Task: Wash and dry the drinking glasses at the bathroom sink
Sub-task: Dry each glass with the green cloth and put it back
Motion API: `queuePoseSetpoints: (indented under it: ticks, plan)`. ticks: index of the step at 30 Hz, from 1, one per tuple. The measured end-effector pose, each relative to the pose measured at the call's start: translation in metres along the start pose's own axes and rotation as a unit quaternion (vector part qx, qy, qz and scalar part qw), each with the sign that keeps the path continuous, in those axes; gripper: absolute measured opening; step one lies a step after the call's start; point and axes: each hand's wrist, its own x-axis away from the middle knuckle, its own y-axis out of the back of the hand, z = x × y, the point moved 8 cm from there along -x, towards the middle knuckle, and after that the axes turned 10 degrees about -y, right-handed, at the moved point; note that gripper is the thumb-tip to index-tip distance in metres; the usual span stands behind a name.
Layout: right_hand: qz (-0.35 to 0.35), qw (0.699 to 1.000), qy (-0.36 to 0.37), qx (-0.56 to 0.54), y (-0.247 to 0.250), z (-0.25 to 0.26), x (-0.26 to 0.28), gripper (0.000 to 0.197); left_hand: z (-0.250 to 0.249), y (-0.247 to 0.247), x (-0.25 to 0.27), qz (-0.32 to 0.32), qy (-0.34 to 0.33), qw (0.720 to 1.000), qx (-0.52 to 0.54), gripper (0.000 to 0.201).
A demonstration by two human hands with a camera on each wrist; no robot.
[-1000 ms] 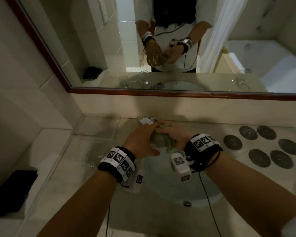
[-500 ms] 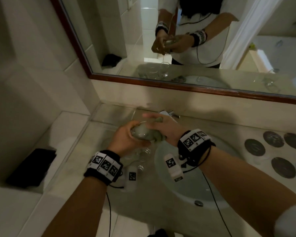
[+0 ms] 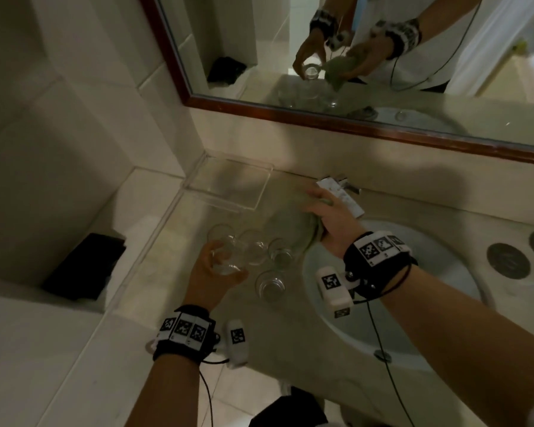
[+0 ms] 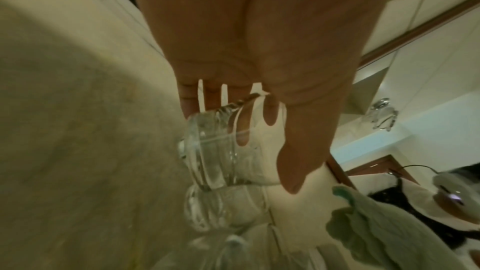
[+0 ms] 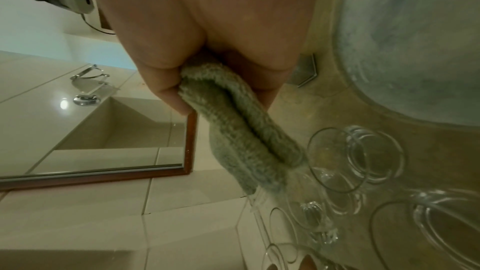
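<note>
My left hand grips a clear drinking glass just above the counter, left of the sink. Several other clear glasses stand on the counter close to it. My right hand grips a green cloth over the counter near the tap, its end hanging toward the glasses.
A clear tray sits in the back left corner. Dark round coasters lie right of the sink. A black object rests on the ledge to the left. The mirror spans the wall behind.
The hands have come apart. The left hand lowered the glass down and left toward the other glasses. The right hand drew the cloth out of it and keeps it near the tap.
</note>
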Motion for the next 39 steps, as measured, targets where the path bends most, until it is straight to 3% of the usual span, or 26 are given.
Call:
queuePoseSetpoints:
  ticks: [11, 17, 25, 31, 35, 39]
  plan:
    - [-0.036, 0.998, -0.055, -0.013, 0.028, -0.037, -0.008, 0.047, 0.064, -0.023, 0.006, 0.03, 0.06, 0.998, -0.009, 0.089]
    - [-0.047, 0.997, -0.066, -0.008, 0.034, -0.043, -0.012, 0.049, 0.064, -0.026, 0.006, 0.046, 0.028, 0.998, -0.023, 0.091]
    - [-0.044, 0.997, -0.064, -0.009, 0.032, -0.046, -0.01, 0.051, 0.058, -0.027, 0.007, 0.063, 0.051, 0.995, -0.059, 0.091]
    - [-0.043, 0.998, -0.045, -0.017, 0.04, -0.038, 0.002, 0.047, 0.011, -0.015, 0.003, 0.006, 0.02, 0.998, -0.064, 0.071]
    - [-0.037, 0.998, -0.01, -0.039, 0.054, -0.019, 0.024, 0.034, -0.03, -0.009, 0.005, -0.083, -0.015, 0.995, -0.055, 0.036]
    - [-0.056, 0.997, 0.029, -0.052, 0.089, 0.006, 0.057, 0.026, -0.074, -0.041, 0.001, -0.09, -0.068, 0.992, -0.06, 0.024]
